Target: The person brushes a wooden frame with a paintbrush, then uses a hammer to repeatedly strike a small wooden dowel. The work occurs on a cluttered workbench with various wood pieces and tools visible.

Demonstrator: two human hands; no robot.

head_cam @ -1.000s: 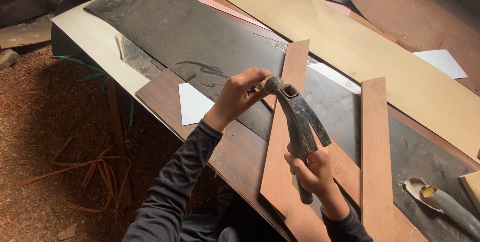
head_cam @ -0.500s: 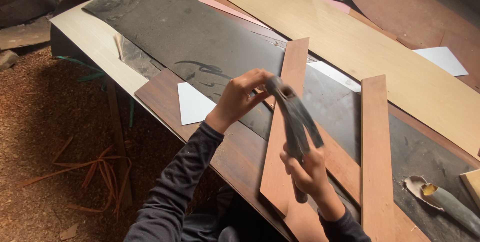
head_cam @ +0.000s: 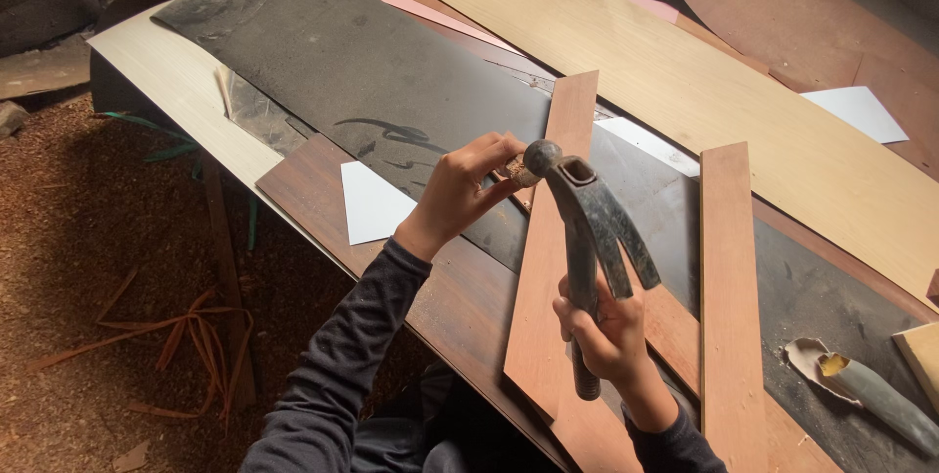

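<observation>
My right hand [head_cam: 604,328] grips the handle of a dark metal claw hammer [head_cam: 589,209], its head lowered close to my left fingertips. My left hand [head_cam: 462,189] pinches something small, possibly a nail, against a small wood piece at the left edge of a long reddish-brown wooden strip [head_cam: 548,238]. That strip lies diagonally over dark sheet material [head_cam: 372,82]. A second reddish strip [head_cam: 729,287] lies to the right, parallel to my right forearm.
A white paper piece [head_cam: 370,204] lies on a brown board left of my left hand. A pale plywood sheet [head_cam: 685,62] runs across the back. A glue-smeared tube [head_cam: 871,390] rests at the right. Sawdust-covered ground [head_cam: 88,268] is at the left.
The hammer head has swung down from slightly higher toward my left fingertips. My left hand stays in place at the strip's edge.
</observation>
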